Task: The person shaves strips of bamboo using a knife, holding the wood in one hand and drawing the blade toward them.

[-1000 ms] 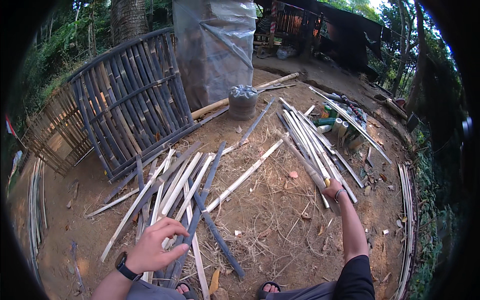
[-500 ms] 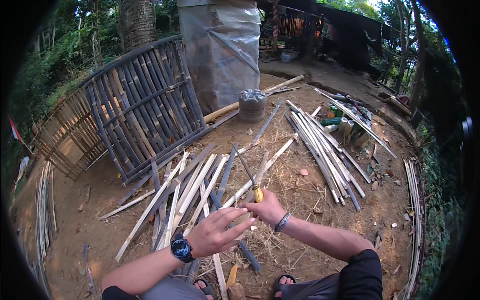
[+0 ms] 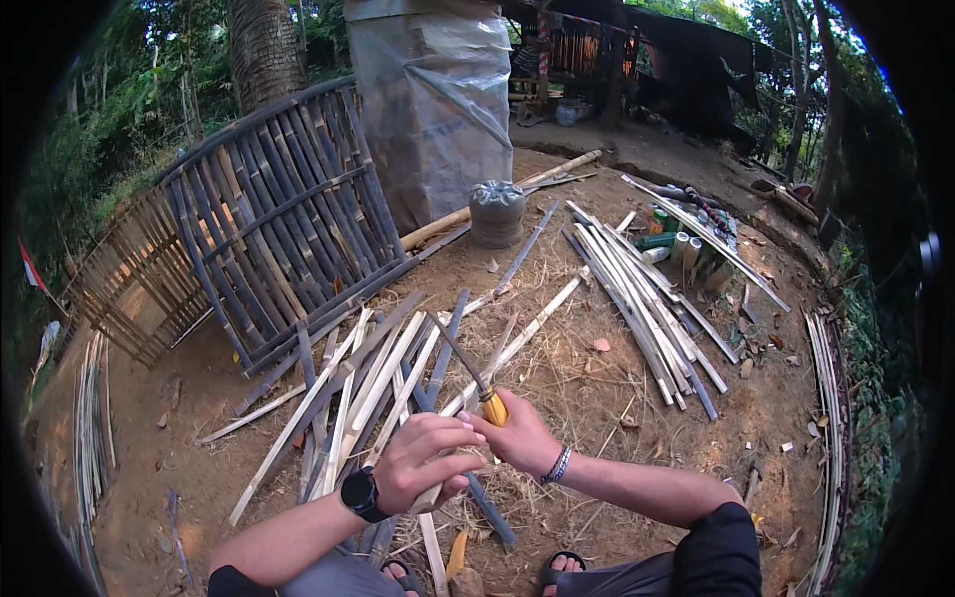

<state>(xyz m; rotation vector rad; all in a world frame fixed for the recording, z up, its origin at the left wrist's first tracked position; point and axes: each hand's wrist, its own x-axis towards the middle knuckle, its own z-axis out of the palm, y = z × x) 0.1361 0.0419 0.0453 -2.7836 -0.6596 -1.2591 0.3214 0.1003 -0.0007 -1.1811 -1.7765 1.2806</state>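
My right hand (image 3: 524, 435) is closed round the yellow handle (image 3: 492, 406) of a knife. Its narrow dark blade (image 3: 460, 350) points up and to the left, over the loose strips on the ground. Close against it on the left, my left hand (image 3: 430, 458) curls its fingers round a pale bamboo strip (image 3: 428, 497), whose near end shows below the palm. The hands nearly touch, and they cover the strip's middle.
Split bamboo strips (image 3: 373, 383) lie in a loose heap ahead, with another pile (image 3: 647, 298) to the right. A dark bamboo panel (image 3: 284, 214) leans at the left. Beyond stands a plastic container (image 3: 496, 214); more strips (image 3: 826, 428) lie far right.
My left hand's fingers, stretched out before, have curled round the strip. My right hand has shifted slightly left and down with the knife, and the blade now tilts further left.
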